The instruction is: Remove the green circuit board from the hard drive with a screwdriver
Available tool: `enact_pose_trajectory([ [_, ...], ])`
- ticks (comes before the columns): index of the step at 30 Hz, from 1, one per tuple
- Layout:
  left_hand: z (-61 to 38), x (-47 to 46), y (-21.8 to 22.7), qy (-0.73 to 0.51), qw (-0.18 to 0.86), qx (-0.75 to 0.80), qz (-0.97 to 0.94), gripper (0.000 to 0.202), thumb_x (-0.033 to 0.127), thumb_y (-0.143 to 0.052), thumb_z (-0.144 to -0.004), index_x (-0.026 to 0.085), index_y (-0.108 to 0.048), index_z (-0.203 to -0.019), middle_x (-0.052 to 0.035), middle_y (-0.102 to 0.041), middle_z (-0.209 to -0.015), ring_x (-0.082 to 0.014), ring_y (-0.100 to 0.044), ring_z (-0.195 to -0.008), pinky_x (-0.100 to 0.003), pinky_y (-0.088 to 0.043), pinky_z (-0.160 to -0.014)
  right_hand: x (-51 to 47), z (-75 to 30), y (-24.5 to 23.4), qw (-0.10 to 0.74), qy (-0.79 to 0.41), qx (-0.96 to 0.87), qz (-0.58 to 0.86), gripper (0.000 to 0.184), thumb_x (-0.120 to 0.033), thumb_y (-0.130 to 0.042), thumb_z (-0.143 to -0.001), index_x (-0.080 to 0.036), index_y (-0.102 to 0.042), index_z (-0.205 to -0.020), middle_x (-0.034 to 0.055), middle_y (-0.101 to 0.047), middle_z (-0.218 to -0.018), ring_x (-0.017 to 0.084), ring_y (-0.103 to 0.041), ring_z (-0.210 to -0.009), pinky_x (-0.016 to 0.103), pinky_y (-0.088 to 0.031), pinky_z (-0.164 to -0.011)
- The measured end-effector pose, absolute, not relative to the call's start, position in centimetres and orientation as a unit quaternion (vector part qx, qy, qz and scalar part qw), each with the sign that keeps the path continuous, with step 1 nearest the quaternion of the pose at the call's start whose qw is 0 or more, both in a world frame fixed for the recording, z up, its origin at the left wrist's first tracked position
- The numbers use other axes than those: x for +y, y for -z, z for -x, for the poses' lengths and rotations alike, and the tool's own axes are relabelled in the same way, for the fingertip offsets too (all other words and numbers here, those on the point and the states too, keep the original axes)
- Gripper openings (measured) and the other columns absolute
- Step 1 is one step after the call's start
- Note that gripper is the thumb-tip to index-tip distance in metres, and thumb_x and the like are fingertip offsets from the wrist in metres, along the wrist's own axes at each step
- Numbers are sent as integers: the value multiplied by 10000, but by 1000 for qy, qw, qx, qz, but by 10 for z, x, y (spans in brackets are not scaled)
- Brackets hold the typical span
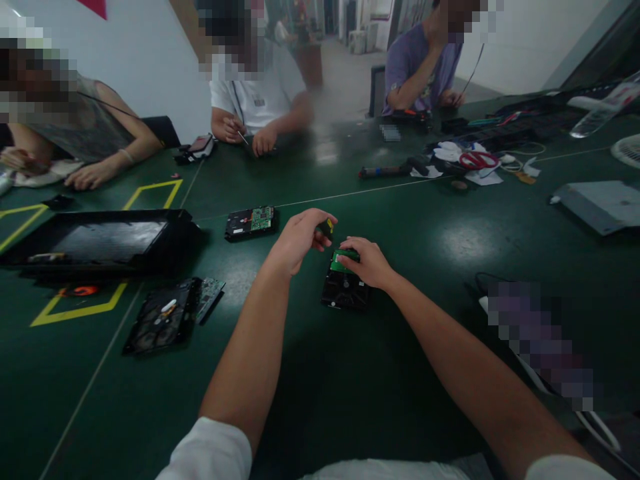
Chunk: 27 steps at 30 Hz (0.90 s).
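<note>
A hard drive lies on the green table in front of me, its green circuit board facing up at the far end. My right hand rests on that end, thumb on the board and fingers curled over the far edge. Just left of it and slightly higher, my left hand is closed around a small dark object with a yellow mark, possibly a screwdriver handle. Most of that object is hidden by my fingers. A second hard drive sits left of my left hand, board side up.
At left are an opened drive casing, a loose circuit board and a black tray. Red-handled scissors lie among scraps at the back right. A grey metal box stands at right. Several people sit across the table.
</note>
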<state>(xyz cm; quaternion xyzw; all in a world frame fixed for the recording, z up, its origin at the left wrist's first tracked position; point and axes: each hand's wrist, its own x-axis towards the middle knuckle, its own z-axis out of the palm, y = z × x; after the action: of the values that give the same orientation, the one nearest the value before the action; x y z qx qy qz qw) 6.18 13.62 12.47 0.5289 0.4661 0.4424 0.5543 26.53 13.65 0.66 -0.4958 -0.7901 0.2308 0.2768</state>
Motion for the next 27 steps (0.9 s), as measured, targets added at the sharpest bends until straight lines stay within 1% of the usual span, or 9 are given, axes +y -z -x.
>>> enact_pose_trajectory([
  [5, -63, 134, -127, -437, 577, 467, -508, 259, 369, -601, -892, 157, -688, -1012, -100, -748, -980, -154, -689, -600, -254, -484, -510, 136, -265, -6, 274, -228, -791, 498, 241, -386, -675, -1003, -293, -680, -1226, 74, -704, -1398, 333, -535, -1461, 591, -419, -1116],
  [7, -62, 134, -126, -441, 585, 469, -494, 258, 376, -607, -884, 161, -669, -1012, -109, -759, -999, -173, -712, -622, -270, -519, -536, 136, -266, -5, 273, -230, -791, 497, 240, -387, -671, -1006, -300, -677, -1230, 72, -699, -1409, 329, -535, -1461, 598, -415, -1117],
  [10, -60, 137, -124, -445, 578, 472, -495, 252, 379, -602, -871, 157, -683, -957, -107, -756, -984, -168, -704, -629, -266, -522, -545, 136, -266, -4, 277, -230, -792, 494, 232, -394, -672, -1006, -302, -681, -1219, 71, -702, -1402, 328, -539, -1457, 600, -420, -1110],
  [15, -59, 138, -124, -437, 549, 482, -525, 285, 391, -588, -876, 148, -737, -891, -70, -696, -825, -137, -632, -590, -238, -464, -506, 138, -266, -3, 286, -226, -791, 491, 220, -391, -686, -996, -296, -693, -1195, 68, -720, -1364, 329, -554, -1444, 591, -423, -1115],
  [18, -61, 136, -126, -437, 558, 481, -515, 262, 377, -598, -870, 150, -720, -917, -84, -720, -891, -139, -649, -578, -250, -470, -502, 138, -265, -3, 285, -225, -789, 495, 213, -383, -683, -997, -300, -695, -1193, 68, -721, -1359, 333, -548, -1451, 588, -426, -1117],
  [22, -63, 134, -127, -450, 577, 475, -490, 242, 368, -614, -859, 163, -660, -978, -110, -759, -991, -155, -682, -569, -264, -494, -503, 137, -265, -3, 282, -224, -790, 496, 232, -382, -675, -1001, -296, -681, -1217, 78, -710, -1383, 337, -540, -1457, 595, -428, -1108],
  [25, -63, 135, -126, -452, 580, 475, -484, 230, 367, -615, -862, 167, -646, -970, -115, -765, -1001, -164, -697, -594, -265, -506, -520, 137, -265, -3, 278, -223, -790, 498, 235, -382, -677, -1000, -298, -681, -1219, 78, -708, -1392, 333, -540, -1456, 593, -428, -1105],
  [27, -62, 137, -125, -451, 569, 477, -495, 225, 362, -602, -868, 159, -671, -938, -102, -748, -961, -155, -686, -604, -256, -496, -527, 137, -265, -3, 279, -226, -789, 499, 232, -385, -678, -998, -301, -687, -1214, 72, -708, -1394, 327, -540, -1457, 584, -427, -1110],
])
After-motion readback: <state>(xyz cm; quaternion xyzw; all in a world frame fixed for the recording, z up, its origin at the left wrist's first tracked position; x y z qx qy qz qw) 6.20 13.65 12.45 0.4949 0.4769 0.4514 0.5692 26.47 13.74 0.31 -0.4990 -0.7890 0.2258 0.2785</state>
